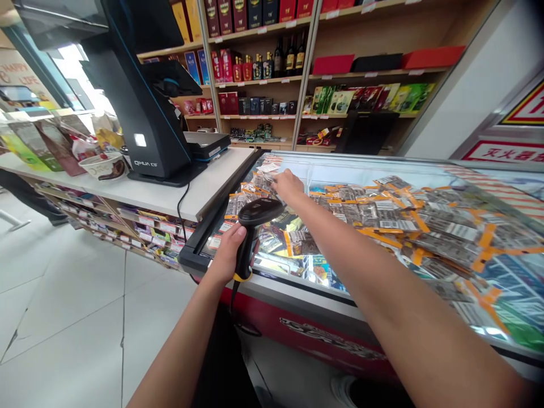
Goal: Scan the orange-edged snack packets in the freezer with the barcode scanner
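Clock hub = scanner [250, 226]; 12 = away from wearer.

Technique, L→R (my judgement): L hand [228, 246], 8 o'clock, is wrapping the scanner handle, fingers closing round it, thumb pressing alongside; wrist should be staying loose so aim isn't wobbling. Scanner head is hovering above the near-L end of the freezer [272, 311], just L of the R wrist; nose should be facing one pkt only, since neighbours are overlapping & prob. giving stray reads. R hand [291, 186], 1–2 o'clock, is reaching over pkts [391, 218] lying on the freezer top, fingers bending down near a white piece [267, 168]; can't tell if pinching or merely touching. It should be flattening one pkt, code up, to be cutting glare.

Counts, L→R: bowl [98, 170], 9–10 o'clock: 1. Terminal [153, 130], 10 o'clock: 1. L hand 1, scanner 1, R hand 1. Dark btls [290, 59], 12–1 o'clock, standing shelved: 3. Flat boxes [377, 62], 1–2 o'clock: 3. Pkts, mostly spreading toward 3 o'clock: many, overlapping, no exact ct.
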Available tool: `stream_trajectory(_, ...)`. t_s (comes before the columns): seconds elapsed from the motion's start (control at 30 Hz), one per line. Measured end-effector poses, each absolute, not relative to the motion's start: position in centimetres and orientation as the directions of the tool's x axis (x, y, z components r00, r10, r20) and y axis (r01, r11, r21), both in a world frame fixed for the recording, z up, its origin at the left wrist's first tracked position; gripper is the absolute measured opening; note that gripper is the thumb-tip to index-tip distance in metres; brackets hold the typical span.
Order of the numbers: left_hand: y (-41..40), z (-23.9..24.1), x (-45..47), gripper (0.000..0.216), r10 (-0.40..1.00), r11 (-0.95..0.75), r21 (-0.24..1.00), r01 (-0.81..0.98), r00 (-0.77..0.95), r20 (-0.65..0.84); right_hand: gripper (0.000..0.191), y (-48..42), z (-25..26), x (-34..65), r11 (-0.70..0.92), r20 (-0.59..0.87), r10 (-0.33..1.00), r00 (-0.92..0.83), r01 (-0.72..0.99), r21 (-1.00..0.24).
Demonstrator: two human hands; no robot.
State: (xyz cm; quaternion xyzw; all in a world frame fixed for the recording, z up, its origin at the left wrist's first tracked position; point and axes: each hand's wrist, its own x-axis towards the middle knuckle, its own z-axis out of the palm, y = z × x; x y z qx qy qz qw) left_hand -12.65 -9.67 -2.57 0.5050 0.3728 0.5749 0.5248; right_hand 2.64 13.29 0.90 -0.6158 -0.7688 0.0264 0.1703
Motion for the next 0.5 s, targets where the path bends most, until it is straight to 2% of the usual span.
stream_trajectory(0.1, -9.7, -2.6, -12.7, 0.057, 0.982, -0.159, 0.961, -0.224, 0.066, 0.178, 0.031, 13.6, 0.8, 3.9, 0.262, 0.333, 0.929, -0.158, 0.919, -0.295)
stream_trajectory(0.23, -9.6, -2.7, -12.7, 0.058, 0.984, -0.151, 0.963, -0.224, 0.062, 0.168, 0.028, 13.9, 1.8, 7.3, 0.21, 0.435, 0.899, 0.057, 0.815, -0.54)
stream_trajectory(0.33, -9.5, -2.9, -12.8, 0.058, 0.982, -0.164, 0.964, -0.209, 0.062, 0.18, 0.016, 13.1, 2.9, 9.9, 0.226, 0.384, 0.909, 0.164, 0.58, -0.783)
stream_trajectory(0.4, -9.5, -3.1, -12.9, 0.058, 0.976, -0.186, 0.961, -0.204, 0.071, 0.204, 0.007, 11.5, 3.5, 11.3, 0.256, 0.318, 0.939, 0.131, 0.351, -0.901)
stream_trajectory(0.5, -9.6, -3.2, -12.9, 0.056, 0.968, -0.212, 0.958, -0.191, 0.093, 0.233, 0.021, 8.3, 3.8, 12.2, 0.295, 0.294, 0.955, -0.033, 0.073, -0.953)
